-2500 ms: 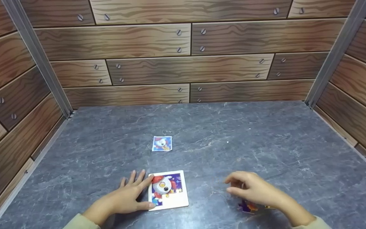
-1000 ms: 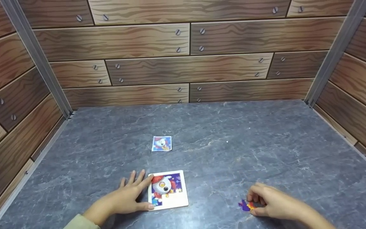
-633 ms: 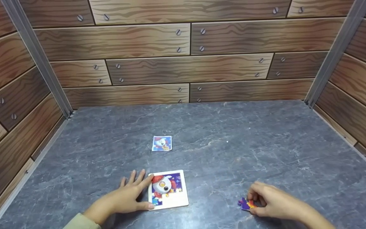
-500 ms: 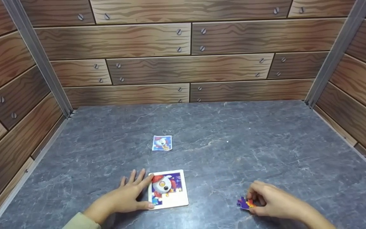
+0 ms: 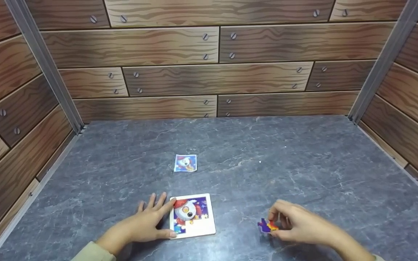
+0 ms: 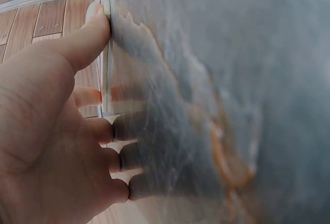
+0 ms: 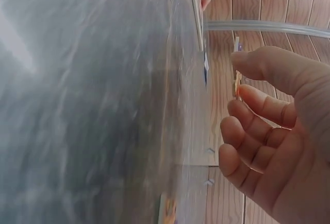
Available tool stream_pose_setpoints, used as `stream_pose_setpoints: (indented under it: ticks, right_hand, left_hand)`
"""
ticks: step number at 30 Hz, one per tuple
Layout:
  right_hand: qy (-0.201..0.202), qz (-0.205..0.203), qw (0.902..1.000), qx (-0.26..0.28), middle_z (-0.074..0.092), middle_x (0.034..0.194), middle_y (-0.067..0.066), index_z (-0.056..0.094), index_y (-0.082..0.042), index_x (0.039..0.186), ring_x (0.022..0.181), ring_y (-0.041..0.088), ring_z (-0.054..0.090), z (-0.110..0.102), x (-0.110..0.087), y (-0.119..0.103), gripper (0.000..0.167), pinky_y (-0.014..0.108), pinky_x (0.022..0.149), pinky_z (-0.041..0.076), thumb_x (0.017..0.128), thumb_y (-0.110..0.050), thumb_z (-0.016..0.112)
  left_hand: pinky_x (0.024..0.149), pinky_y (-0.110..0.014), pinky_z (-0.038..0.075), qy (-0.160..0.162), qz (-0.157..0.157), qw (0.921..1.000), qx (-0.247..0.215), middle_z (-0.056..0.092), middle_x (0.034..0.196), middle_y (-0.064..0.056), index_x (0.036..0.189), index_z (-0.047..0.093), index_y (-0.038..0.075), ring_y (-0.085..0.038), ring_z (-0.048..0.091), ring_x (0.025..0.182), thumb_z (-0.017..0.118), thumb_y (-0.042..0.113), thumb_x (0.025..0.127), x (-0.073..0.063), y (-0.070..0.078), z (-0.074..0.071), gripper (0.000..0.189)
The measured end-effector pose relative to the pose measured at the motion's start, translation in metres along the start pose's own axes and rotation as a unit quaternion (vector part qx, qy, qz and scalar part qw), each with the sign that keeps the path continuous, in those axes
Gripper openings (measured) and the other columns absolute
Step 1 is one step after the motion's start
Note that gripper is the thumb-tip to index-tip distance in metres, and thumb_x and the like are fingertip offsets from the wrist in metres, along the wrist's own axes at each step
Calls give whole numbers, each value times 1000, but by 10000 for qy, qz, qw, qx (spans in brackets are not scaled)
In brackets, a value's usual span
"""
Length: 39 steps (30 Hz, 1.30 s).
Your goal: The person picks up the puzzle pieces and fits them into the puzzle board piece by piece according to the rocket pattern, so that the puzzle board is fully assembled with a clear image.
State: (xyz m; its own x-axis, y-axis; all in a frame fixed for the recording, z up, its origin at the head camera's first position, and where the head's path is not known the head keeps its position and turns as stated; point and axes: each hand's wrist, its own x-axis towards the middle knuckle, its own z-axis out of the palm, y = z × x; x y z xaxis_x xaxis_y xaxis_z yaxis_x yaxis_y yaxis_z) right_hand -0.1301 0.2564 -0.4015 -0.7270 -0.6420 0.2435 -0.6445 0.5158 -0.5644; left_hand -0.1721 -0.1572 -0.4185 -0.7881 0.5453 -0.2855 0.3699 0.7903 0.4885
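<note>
A square puzzle board (image 5: 211,221) with a white border lies near the front of the table, showing a red-and-white cartoon figure; its lower right part is bare white. My left hand (image 5: 142,225) rests beside it, fingers spread, index finger and thumb touching the left border. In the left wrist view the thumb lies on the edge of the board (image 6: 105,59). To the right, my right hand (image 5: 299,224) pinches a purple and orange puzzle piece (image 5: 265,226) between thumb and index finger. The right wrist view shows that piece edge-on, off the tabletop.
Beyond the board lies a small picture card (image 5: 185,163) with a similar figure. Another puzzle piece (image 7: 167,209) sits on the table at the bottom of the right wrist view. Wood-patterned walls (image 5: 169,45) enclose the grey marbled table (image 5: 303,174).
My right hand has gone down to the purple and orange puzzle piece, pinched it, and carried it slightly left and up. My left hand and the board stay put.
</note>
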Motion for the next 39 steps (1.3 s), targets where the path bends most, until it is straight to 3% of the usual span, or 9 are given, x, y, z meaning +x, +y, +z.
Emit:
stream_pose_setpoints:
  ticks: [21, 33, 39]
  right_hand:
    - [20, -523, 9979, 380, 57, 84, -1, 57, -15, 93, 68, 8, 55, 26, 53, -15, 24, 21, 56, 49, 77, -14, 75]
    - [-423, -43, 9962, 755, 57, 90, -3, 58, -15, 95, 73, 11, 56, 45, 90, -29, 24, 24, 63, 51, 78, -18, 74]
    - [-654, -11, 9952, 731, 56, 89, -3, 58, -13, 94, 73, 9, 56, 60, 108, -34, 24, 22, 64, 50, 77, -16, 74]
  left_hand:
    - [97, -70, -3, 6, 1, 10000, 51, 3, 152, -24, 150, 17, 16, -48, -8, 134, 56, 66, 77, 0, -2, 2, 97]
    - [97, -71, -3, 20, 18, 10000, 16, 3, 151, -25, 150, 17, 15, -48, -8, 134, 57, 65, 77, -1, 0, 2, 97]
    - [97, -70, -3, 5, 3, 10000, 9, 3, 151, -25, 150, 17, 15, -48, -8, 134, 56, 65, 77, 0, 0, 2, 97]
